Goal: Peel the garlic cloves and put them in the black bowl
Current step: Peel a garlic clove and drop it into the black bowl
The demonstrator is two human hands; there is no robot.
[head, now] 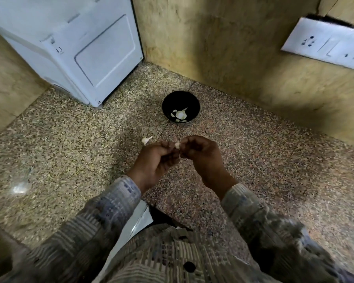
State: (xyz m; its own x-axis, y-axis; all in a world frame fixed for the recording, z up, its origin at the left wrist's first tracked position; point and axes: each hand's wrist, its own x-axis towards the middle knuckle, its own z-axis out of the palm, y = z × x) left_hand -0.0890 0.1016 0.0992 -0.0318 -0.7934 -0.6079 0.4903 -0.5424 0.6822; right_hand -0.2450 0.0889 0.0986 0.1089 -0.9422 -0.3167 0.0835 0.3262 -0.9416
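Observation:
Both hands meet above the speckled stone counter, fingertips together on one small pale garlic clove (177, 145). My left hand (158, 160) pinches it from the left and my right hand (202, 155) pinches it from the right; most of the clove is hidden by fingers. The black bowl (170, 101) stands farther back, just beyond the hands, with several white garlic pieces (179, 115) in its bottom. Another pale garlic piece (146, 140) lies on the counter, to the left of my left fingertips.
A white appliance (86, 56) stands at the back left corner. Beige walls close the counter at the back and right, with a white socket plate (327, 42) on the right wall. The counter's front edge (147, 213) is by my body.

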